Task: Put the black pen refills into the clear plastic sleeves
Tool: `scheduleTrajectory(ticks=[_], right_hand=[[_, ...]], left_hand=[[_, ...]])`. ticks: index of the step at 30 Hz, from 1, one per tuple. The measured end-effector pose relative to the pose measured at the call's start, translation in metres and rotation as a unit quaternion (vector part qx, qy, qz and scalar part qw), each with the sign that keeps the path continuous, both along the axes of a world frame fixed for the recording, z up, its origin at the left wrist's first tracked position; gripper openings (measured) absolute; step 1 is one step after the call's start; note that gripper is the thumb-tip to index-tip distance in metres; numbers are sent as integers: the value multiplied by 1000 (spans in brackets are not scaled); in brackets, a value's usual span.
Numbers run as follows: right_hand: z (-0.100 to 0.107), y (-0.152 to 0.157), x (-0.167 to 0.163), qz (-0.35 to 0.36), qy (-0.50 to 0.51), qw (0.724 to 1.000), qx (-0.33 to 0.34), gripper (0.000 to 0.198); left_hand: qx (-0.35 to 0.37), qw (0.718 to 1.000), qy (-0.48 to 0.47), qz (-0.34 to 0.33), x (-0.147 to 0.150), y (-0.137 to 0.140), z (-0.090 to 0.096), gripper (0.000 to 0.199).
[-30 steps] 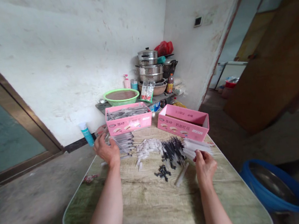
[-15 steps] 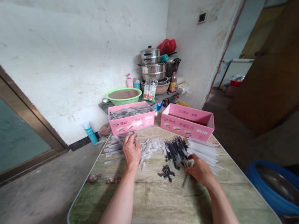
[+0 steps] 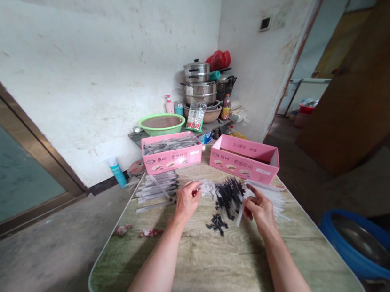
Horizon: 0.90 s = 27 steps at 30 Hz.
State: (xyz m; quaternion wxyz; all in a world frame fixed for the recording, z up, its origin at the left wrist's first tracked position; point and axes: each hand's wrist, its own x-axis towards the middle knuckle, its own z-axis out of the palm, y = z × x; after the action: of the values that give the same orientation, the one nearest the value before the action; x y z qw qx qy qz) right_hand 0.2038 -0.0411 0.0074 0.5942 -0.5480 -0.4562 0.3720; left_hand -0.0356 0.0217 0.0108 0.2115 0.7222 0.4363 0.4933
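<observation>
Left hand (image 3: 187, 201) at white caps (image 3: 209, 189) | right hand (image 3: 261, 210) by white tubes (image 3: 276, 198) | both grips unclear | stray sweep could scatter black refills (image 3: 230, 194) between hands

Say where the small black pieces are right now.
In the head view, the black pieces lie on the table just right of centre, sideways between left hand and right hand, nearer the wearer than the dark rods.
</observation>
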Motion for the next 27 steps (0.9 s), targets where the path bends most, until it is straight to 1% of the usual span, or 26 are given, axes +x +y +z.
scheduleTrajectory(ticks=[2,4,7,11,13,15,17,19,21,24,27], right_hand=[[-4,1,-8,13,26,999,12,70],[-8,1,-13,30,46,998,14,71],[-10,1,-16,44,86,995,16,70],[-13,2,-12,39,154,987,19,52],[-14,3,-10,14,174,984,27,43],[-16,4,-8,-20,182,982,37,38],[-17,5,-8,-58,182,981,45,35],[-18,6,-8,-102,174,978,56,33],[-19,7,-8,-152,157,974,66,30],[-20,8,-9,-213,128,966,77,24],[-20,8,-9,-235,118,962,77,21]], left_hand=[[-10,999,27,-46,5,0,-4,22],[-8,997,50,-63,7,1,-7,23],[-19,999,36,-33,5,4,-11,23],[-46,999,4,24,0,8,-13,21],[-48,999,6,22,0,8,-13,21],[-41,999,27,-7,4,6,-12,18],[-29,995,67,-61,8,3,-12,15],[-24,986,109,-121,12,0,-13,14],[-26,977,134,-163,16,-2,-15,15],[-23,971,149,-187,24,-6,-18,19],[-11,962,181,-206,32,-9,-18,22]])
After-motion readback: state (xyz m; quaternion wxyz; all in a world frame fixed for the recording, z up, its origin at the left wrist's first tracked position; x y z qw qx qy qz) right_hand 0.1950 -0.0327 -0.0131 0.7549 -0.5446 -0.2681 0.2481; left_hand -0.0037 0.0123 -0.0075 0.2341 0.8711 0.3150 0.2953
